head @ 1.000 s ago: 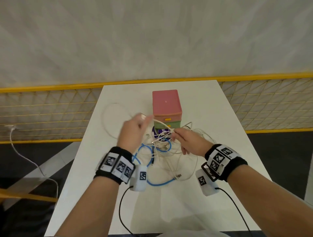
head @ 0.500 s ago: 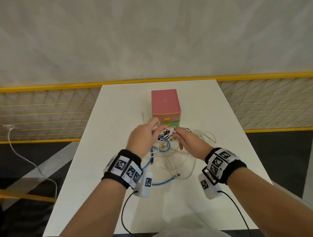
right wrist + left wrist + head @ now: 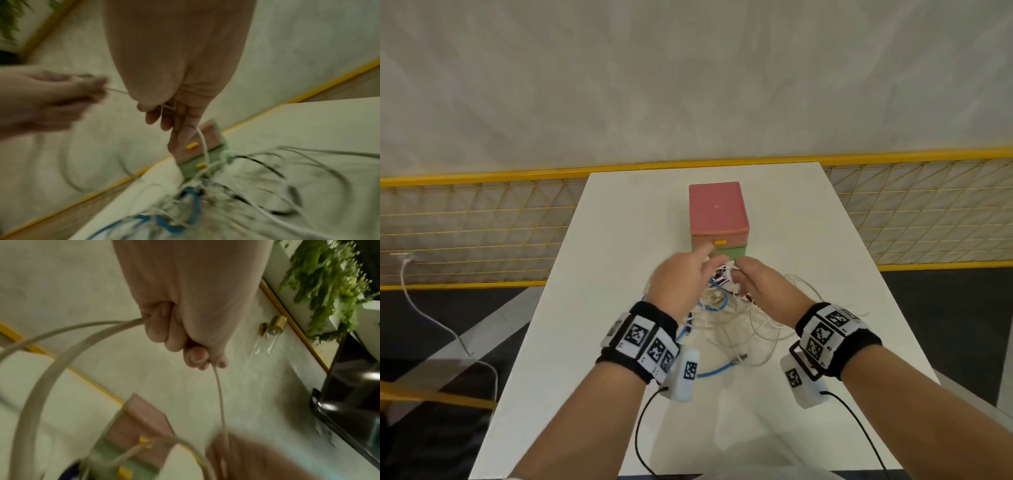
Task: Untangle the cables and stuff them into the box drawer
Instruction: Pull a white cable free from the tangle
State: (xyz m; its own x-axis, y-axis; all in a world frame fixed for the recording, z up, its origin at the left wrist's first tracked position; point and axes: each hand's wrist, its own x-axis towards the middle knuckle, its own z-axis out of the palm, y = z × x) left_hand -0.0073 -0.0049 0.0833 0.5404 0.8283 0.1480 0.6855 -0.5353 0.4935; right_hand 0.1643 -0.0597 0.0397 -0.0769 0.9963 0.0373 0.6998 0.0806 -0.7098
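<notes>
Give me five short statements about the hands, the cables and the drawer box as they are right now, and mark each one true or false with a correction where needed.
1. The left hand grips a white cable. True.
2. The drawer box has a blue top. False: its top is pink, with a green drawer below.
3. The right hand pinches a thin white cable. True.
4. The blue cable is fully inside a drawer. False: it lies on the white table in the tangle.
5. The hands are far apart at opposite table edges. False: they are close together just in front of the box.

Both hands (image 3: 681, 284) (image 3: 763, 291) curled, close together
</notes>
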